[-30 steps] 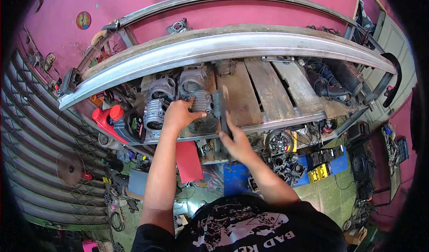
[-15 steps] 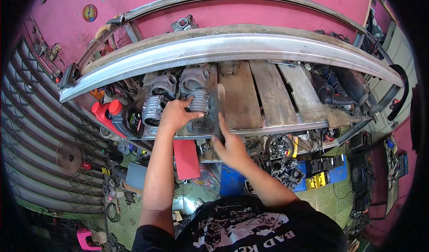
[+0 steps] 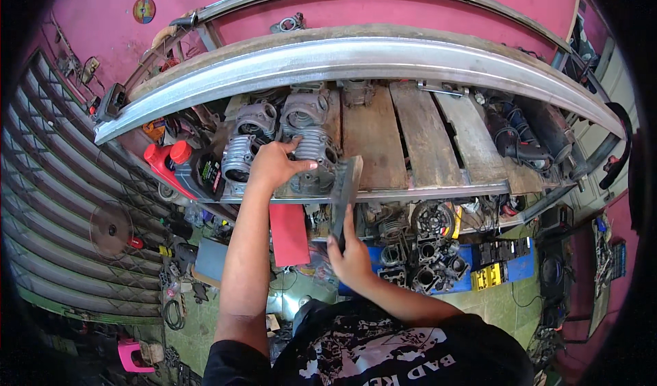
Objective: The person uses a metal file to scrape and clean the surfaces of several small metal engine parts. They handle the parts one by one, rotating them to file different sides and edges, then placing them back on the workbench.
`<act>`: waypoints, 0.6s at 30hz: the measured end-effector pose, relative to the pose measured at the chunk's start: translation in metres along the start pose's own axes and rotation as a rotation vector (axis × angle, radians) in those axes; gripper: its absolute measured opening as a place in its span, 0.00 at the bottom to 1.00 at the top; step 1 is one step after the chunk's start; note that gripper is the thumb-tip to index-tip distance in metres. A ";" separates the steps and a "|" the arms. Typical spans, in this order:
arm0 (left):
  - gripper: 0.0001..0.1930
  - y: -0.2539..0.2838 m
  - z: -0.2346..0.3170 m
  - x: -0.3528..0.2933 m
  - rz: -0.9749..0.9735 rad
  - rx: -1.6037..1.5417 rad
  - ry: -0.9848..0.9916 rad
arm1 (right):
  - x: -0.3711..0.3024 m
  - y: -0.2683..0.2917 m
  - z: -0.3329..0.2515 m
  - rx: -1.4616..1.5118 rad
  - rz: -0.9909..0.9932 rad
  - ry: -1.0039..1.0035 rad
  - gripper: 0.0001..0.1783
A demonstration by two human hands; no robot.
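Note:
My left hand [image 3: 275, 165] grips the side of a finned metal engine cylinder [image 3: 313, 144], its thumb stretched over the near part and its fingers over the fins. Closed round a long dark brush [image 3: 347, 193], my right hand [image 3: 352, 257] is at the bench's front edge. The brush stands tilted beside the cylinder's near right corner, its bristly side toward the cylinder; the bristles are smeared by motion. Another finned cylinder [image 3: 239, 159] is left of my left hand. Behind them are two grey castings with round openings [image 3: 256, 118] [image 3: 305, 109].
Wooden planks [image 3: 369, 139] form the bench top under a metal rail [image 3: 356, 56]. Red and black bottles [image 3: 198, 170] stand at the left. A power tool [image 3: 520, 146] lies at the right. Below are a red panel [image 3: 289, 235] and engine parts [image 3: 428, 263] on a blue surface.
My right hand has drawn the brush toward me and slightly right, off the cylinder's side. My left hand stays on the cylinder. The whole view has shifted a little.

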State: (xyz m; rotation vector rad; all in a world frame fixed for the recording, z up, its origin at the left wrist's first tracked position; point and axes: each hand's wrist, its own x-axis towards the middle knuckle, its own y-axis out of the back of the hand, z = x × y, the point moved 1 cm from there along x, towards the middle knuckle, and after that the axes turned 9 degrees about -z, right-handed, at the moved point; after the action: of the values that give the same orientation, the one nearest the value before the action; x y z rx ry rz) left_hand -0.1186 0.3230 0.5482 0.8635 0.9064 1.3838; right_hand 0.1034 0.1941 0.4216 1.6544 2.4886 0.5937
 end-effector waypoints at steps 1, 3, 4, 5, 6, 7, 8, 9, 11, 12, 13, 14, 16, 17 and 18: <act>0.45 0.001 0.002 -0.002 -0.002 0.007 0.009 | 0.013 0.002 -0.001 0.015 0.023 -0.030 0.47; 0.44 0.003 0.002 -0.003 0.001 -0.002 -0.013 | 0.039 0.008 -0.004 0.096 0.059 -0.062 0.45; 0.44 0.002 0.001 -0.003 0.008 -0.002 -0.028 | 0.050 0.011 -0.001 0.166 0.070 -0.069 0.44; 0.44 0.002 0.000 -0.003 0.014 0.000 -0.045 | 0.058 0.010 0.005 0.238 0.083 -0.075 0.44; 0.45 0.002 -0.002 -0.002 0.016 0.008 -0.037 | 0.063 0.004 0.014 0.280 0.140 0.059 0.42; 0.45 0.002 -0.004 -0.001 0.017 0.017 -0.029 | 0.060 -0.001 0.023 0.298 0.138 0.064 0.42; 0.45 0.002 -0.002 -0.002 0.015 0.022 -0.021 | 0.054 -0.004 0.025 0.314 0.136 0.064 0.42; 0.45 0.004 -0.001 -0.001 0.006 0.052 -0.002 | 0.048 -0.011 0.026 0.330 0.135 0.064 0.43; 0.46 0.014 0.009 0.004 -0.008 0.114 0.027 | 0.029 -0.032 0.020 0.292 0.170 0.071 0.45; 0.47 0.024 0.019 0.008 -0.075 0.199 0.047 | 0.018 -0.042 0.013 0.269 0.186 0.064 0.46; 0.48 0.035 0.030 0.014 -0.143 0.283 0.067 | 0.013 -0.054 0.009 0.208 0.206 0.080 0.47; 0.49 0.039 0.039 0.023 -0.218 0.360 0.074 | 0.006 -0.062 0.007 0.138 0.240 0.090 0.48; 0.52 0.040 0.031 0.037 -0.195 0.395 -0.111 | 0.002 -0.077 -0.007 0.216 0.237 0.002 0.46; 0.54 0.037 0.024 0.048 -0.187 0.413 -0.210 | 0.006 -0.077 -0.018 0.271 0.246 -0.034 0.45; 0.60 0.041 0.017 0.059 -0.337 0.400 -0.252 | 0.012 -0.077 -0.022 0.269 0.259 -0.027 0.45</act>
State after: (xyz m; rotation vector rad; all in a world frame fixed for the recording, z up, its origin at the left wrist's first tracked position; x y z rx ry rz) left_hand -0.1209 0.3833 0.5912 1.0991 1.0906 0.7941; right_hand 0.0248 0.1734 0.4154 2.0859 2.4413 0.2609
